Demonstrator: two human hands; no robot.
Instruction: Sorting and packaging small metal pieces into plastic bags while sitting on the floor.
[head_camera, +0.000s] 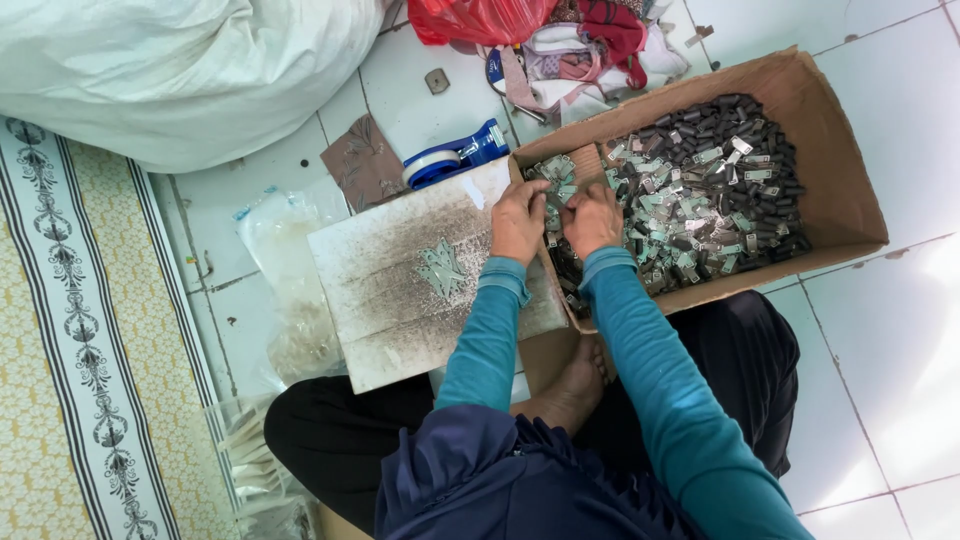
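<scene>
White tiled floor (900, 330) — sunlit at the right; a patterned yellow mat (60, 380) lies along the left.

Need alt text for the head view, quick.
Both hands, left hand and right hand, meet at the near edge of a cardboard box full of small metal pieces, beside a worn board on a tiled floor.

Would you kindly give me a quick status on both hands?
Left hand and right hand together at box edge, fingering metal pieces. Small pile on board. Nothing blocking.
</scene>
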